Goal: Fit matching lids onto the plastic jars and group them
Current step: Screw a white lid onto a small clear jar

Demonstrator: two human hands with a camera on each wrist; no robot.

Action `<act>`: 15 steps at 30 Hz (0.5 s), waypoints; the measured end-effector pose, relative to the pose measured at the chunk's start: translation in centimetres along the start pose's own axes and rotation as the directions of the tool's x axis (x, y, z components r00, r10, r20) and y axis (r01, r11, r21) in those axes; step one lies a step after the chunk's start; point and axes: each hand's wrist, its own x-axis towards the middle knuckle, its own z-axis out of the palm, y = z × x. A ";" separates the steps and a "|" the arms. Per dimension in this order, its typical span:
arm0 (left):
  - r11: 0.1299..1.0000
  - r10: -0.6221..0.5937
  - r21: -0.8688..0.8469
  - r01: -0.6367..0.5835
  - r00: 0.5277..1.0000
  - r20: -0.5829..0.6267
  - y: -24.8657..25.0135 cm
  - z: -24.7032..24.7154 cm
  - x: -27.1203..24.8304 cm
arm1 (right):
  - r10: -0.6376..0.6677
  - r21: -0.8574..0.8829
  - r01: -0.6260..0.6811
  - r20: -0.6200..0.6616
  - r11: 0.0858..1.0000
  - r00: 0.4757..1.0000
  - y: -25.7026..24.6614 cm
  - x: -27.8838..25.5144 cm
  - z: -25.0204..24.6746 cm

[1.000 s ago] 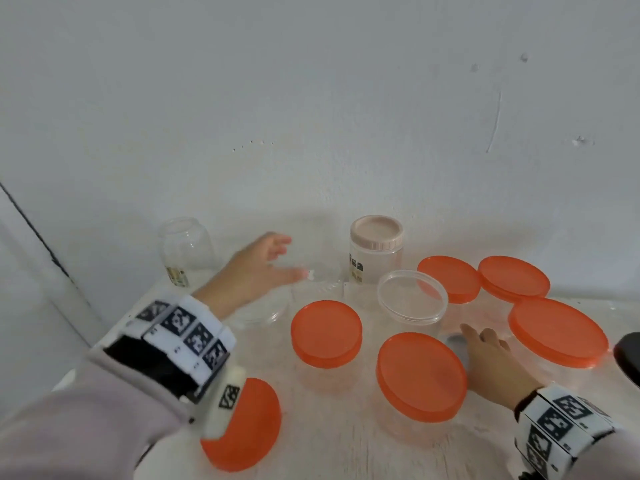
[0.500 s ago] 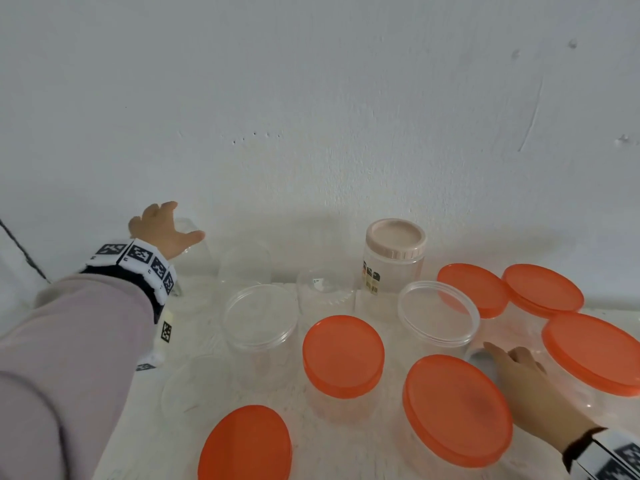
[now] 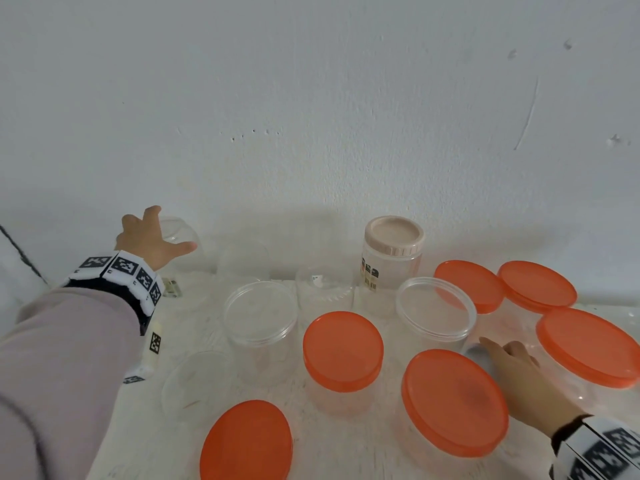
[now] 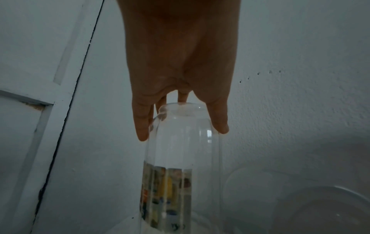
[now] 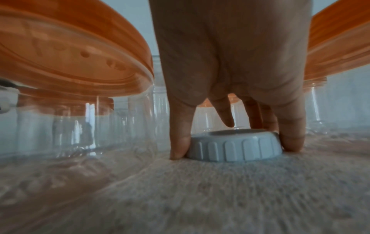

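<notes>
At the back left stands a clear labelled jar (image 3: 181, 237) (image 4: 184, 150) with no lid. My left hand (image 3: 162, 237) (image 4: 183, 133) grips its neck from above, thumb on one side and fingers on the other. A pale blue ribbed lid (image 3: 472, 349) (image 5: 240, 150) lies on the table between two big orange-lidded jars (image 3: 453, 400) (image 3: 588, 344). My right hand (image 3: 505, 351) (image 5: 235, 142) pinches this lid by its rim, thumb left and fingers right. The lid rests flat on the table.
Orange-lidded jars (image 3: 343, 348) (image 3: 467, 282) (image 3: 536, 282) crowd the middle and right. Open clear jars (image 3: 261, 313) (image 3: 434, 310) and a beige-lidded jar (image 3: 393, 237) stand mid-table. An orange lid (image 3: 246, 441) sits at the front. The wall (image 3: 311, 98) is close behind.
My left hand has swung from the middle of the table to the back left and closed on the clear jar's neck. The right hand has stayed at the blue lid.
</notes>
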 end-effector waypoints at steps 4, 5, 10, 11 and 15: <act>1.000 -0.008 0.017 0.009 0.998 -0.062 -0.2 -1.3 -1.0 | -0.006 0.014 0.006 0.001 1.000 1.000 -0.1 -0.3 -0.2; 1.000 -0.008 0.024 0.009 0.997 -0.077 -0.2 -1.8 -1.4 | -0.006 0.017 0.006 0.004 1.000 1.000 -0.2 -0.4 -0.3; 0.999 -0.009 0.033 0.013 0.990 -0.138 -1.1 -4.3 -3.3 | -0.034 0.007 0.034 -0.007 0.999 0.999 -0.4 -1.3 -0.7; 1.000 -0.019 0.020 0.022 0.989 -0.147 -1.6 -4.8 -3.8 | -0.041 0.002 0.042 -0.019 0.999 0.999 -0.4 -1.6 -0.9; 0.993 -0.070 -0.101 0.054 0.984 -0.163 -4.2 -6.6 -5.8 | -0.067 -0.048 0.064 -0.065 0.997 0.996 -0.7 -3.0 -1.6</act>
